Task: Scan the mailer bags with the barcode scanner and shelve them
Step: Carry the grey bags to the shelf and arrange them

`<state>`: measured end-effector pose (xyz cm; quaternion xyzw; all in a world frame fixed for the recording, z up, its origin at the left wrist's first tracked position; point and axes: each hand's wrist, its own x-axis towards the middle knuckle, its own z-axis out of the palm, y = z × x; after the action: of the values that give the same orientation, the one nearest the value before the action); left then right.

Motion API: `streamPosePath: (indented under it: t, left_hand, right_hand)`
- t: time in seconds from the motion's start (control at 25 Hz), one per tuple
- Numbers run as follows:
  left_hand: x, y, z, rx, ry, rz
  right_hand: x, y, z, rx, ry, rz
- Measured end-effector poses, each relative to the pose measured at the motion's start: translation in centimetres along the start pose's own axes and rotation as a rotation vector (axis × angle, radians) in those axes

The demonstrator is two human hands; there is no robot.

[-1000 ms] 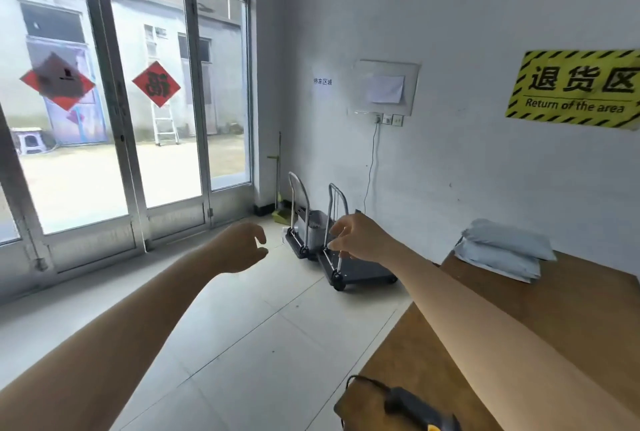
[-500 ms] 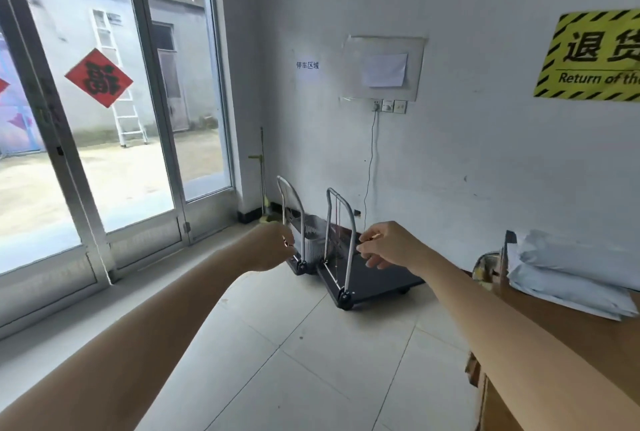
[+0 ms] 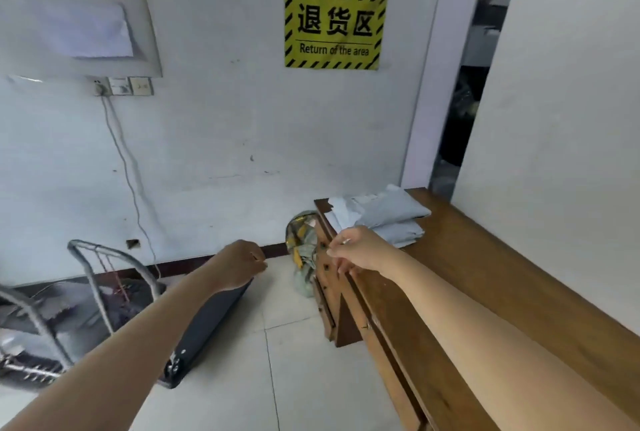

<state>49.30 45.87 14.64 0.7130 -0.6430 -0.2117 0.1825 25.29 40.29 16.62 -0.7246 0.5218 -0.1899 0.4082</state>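
Note:
A small stack of grey mailer bags (image 3: 388, 214) lies at the far end of a long wooden table (image 3: 502, 292) on the right. My right hand (image 3: 360, 250) hovers in the air just in front of the stack, fingers loosely curled, holding nothing. My left hand (image 3: 242, 264) is stretched out over the floor to the left of the table, fingers curled, empty. The barcode scanner is out of view.
A flat black trolley (image 3: 207, 323) with a metal handle (image 3: 104, 278) stands on the tiled floor at left. A stuffed plastic bag (image 3: 301, 250) sits by the table's far corner. A yellow return-area sign (image 3: 334, 26) hangs on the wall. A white panel (image 3: 561, 140) borders the table on the right.
The view has swung right, away from the glass doors, toward the table and sign. Both arms stay outstretched; my right hand is now close to the mailer bags.

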Motion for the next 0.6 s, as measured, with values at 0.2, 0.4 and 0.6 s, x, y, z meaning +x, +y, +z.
streamPosePath:
  t: [0.2, 0.4, 0.6]
  left_hand:
    - [14.2, 3.1, 2.1, -0.050, -0.089, 0.178]
    - [32.0, 5.4, 4.5, -0.128, -0.132, 0.195]
    - [47.4, 8.1, 6.6, -0.176, -0.165, 0.151]
  right_hand:
    - [8.7, 4.2, -3.8, 0.023, 0.152, 0.187]
    - [23.4, 9.0, -9.1, 0.213, 0.364, 0.260]
    - [34.1, 15.4, -14.3, 0.519, 0.522, 0.545]
